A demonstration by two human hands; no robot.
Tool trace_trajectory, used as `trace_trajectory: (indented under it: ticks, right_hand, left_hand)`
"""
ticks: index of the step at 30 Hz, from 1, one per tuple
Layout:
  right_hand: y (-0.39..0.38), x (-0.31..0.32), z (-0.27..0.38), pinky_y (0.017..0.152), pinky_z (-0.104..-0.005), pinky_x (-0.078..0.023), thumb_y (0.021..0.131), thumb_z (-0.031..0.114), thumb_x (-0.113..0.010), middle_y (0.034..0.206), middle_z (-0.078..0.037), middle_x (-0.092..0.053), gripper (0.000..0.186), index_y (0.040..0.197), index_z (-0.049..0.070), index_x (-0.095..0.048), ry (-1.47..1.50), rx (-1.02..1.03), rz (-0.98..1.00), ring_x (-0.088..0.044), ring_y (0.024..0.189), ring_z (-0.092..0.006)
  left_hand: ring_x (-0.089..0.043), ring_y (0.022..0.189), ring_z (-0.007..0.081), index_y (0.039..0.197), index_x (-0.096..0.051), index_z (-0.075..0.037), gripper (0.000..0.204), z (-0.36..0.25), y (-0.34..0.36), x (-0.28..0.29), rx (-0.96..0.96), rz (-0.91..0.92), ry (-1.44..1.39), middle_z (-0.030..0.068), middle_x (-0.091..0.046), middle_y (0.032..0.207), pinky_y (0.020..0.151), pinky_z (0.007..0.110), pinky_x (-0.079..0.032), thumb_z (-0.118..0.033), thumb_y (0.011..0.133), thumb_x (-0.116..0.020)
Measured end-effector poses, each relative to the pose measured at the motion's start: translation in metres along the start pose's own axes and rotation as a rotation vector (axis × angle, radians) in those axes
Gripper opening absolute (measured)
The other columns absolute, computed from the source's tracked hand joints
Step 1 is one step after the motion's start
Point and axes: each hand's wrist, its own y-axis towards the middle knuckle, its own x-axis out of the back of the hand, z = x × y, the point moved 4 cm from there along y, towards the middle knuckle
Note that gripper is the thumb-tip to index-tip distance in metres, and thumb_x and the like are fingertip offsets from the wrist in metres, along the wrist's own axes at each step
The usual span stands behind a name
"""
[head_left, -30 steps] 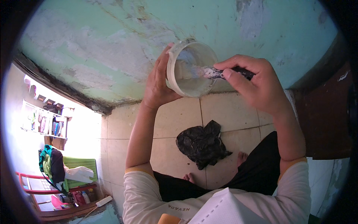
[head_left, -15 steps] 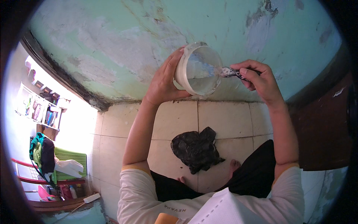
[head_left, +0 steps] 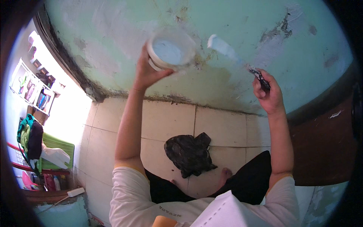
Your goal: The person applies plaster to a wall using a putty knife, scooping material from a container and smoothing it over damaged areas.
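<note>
My left hand (head_left: pixel 145 72) grips a round, whitish plastic tub (head_left: pixel 187 39) from its left side, thumb under the rim. The tub is tilted so its mouth faces me, and white paste (head_left: pixel 166 51) shows inside. To the right, my right hand (head_left: pixel 273 90) is closed around the dark, paste-smeared handle of a putty knife (head_left: pixel 228 53). Its blade points up and left, apart from the tub, with a lump of white paste near the tip. Behind both is a pale green wall (head_left: pixel 223 81) with patched and flaking spots; whether the blade touches it, I cannot tell.
A crumpled black plastic bag (head_left: pixel 189 155) lies on the tiled floor (head_left: pixel 166 117) between my feet. Dark brown panelling (head_left: pixel 321 151) stands at the right. At the left are a green plastic rack (head_left: pixel 58 149), hanging cloths (head_left: pixel 30 138) and a white shelf (head_left: pixel 34 89).
The putty knife has come out of the tub, now carrying white paste, and its blade points up and left. My left hand has moved the tub left and up, away from the knife.
</note>
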Motion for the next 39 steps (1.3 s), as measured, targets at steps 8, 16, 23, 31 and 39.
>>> trace_trajectory:
  ticks: [8,16,23,31,39]
  right_hand:
    - [0.012,0.021,-0.044,0.049,-0.0204,-0.040,0.095,0.021,-0.059,0.091,-0.007,-0.066,0.025,0.110,0.002,-0.060,-0.084,-0.254,-0.089,-0.057,0.068,-0.0092]
    - [0.040,0.040,-0.109,0.042,-0.0208,-0.031,0.096,0.018,-0.051,0.074,-0.002,-0.056,0.013,0.093,0.005,-0.053,0.050,-0.507,-0.105,-0.043,0.052,-0.0051]
    - [0.070,0.055,-0.122,0.039,-0.0200,-0.027,0.095,0.016,-0.050,0.075,-0.004,-0.053,0.014,0.089,0.005,-0.045,0.281,-0.593,-0.129,-0.039,0.049,-0.0058]
    - [0.083,0.052,-0.107,0.038,-0.0203,-0.029,0.091,0.015,-0.055,0.078,-0.007,-0.052,0.016,0.093,0.003,-0.046,0.379,-0.466,-0.275,-0.041,0.051,-0.0071]
    - [0.071,0.087,-0.074,0.037,-0.0212,-0.029,0.092,0.023,-0.052,0.063,0.001,-0.051,0.022,0.099,0.002,-0.058,-0.051,-0.271,-0.221,-0.037,0.043,-0.0056]
  left_hand:
    - [-0.055,0.118,0.0266,0.133,-0.035,0.001,0.093,0.015,0.008,0.088,0.101,-0.372,-0.091,0.0155,-0.052,0.127,0.099,0.038,-0.048,-0.020,0.063,-0.092]
    - [-0.056,0.118,0.0264,0.133,-0.035,0.003,0.088,-0.007,0.014,0.118,0.019,-0.479,-0.096,0.0177,-0.053,0.127,0.102,0.038,-0.049,-0.021,0.069,-0.090]
    - [-0.060,0.114,0.0238,0.131,-0.039,0.001,0.084,-0.008,0.014,0.120,-0.053,-0.391,-0.097,0.0137,-0.057,0.122,0.096,0.036,-0.052,-0.023,0.069,-0.091]
    - [-0.058,0.116,0.0239,0.131,-0.040,0.001,0.090,0.000,0.010,0.111,-0.038,-0.421,-0.109,0.0133,-0.057,0.123,0.098,0.037,-0.051,-0.027,0.064,-0.093]
    - [-0.059,0.115,0.0247,0.130,-0.040,0.001,0.088,0.000,0.011,0.116,-0.005,-0.412,-0.068,0.0140,-0.057,0.123,0.097,0.038,-0.052,-0.025,0.064,-0.093]
